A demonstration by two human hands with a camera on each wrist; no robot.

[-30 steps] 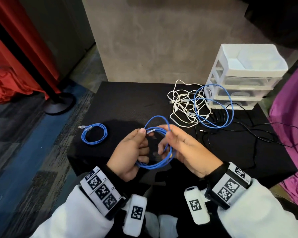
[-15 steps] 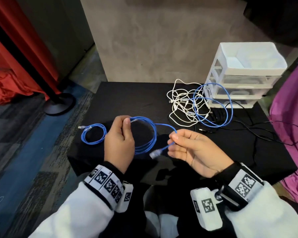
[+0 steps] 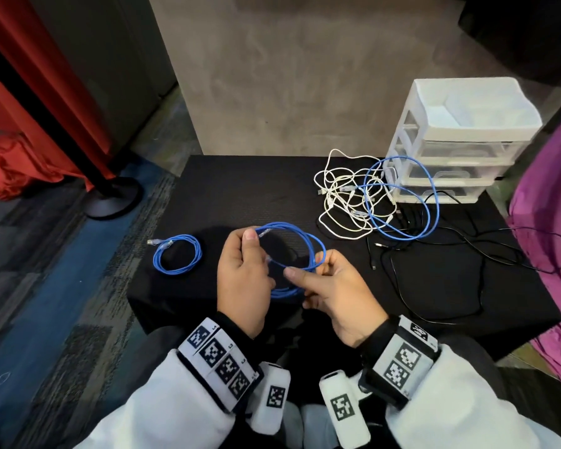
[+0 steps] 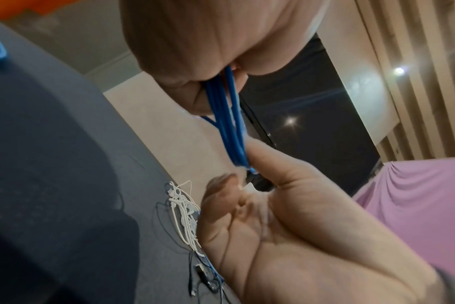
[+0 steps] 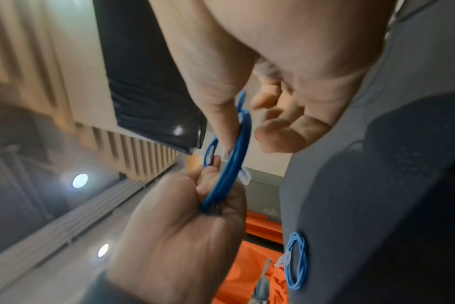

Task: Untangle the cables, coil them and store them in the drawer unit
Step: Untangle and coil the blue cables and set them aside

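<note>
So far one blue coil (image 3: 177, 258) lies finished at centre-left on the table (image 3: 240, 189); both your grips, left hand (image 3: 245, 280) and right hand (image 3: 334, 293), hold the second blue cable (image 3: 292, 251) mid-frame, nearly looped. Still left: the white, blue and black tangle (image 3: 370, 199) at upper right by the drawer unit (image 3: 460, 140), and storing everything.

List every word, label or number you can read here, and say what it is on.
No text can be read.
Left wristband: tiny characters beside its square codes, too small to read.
Right wristband: square codes, no legible words.
Drawer unit: no label visible.
</note>
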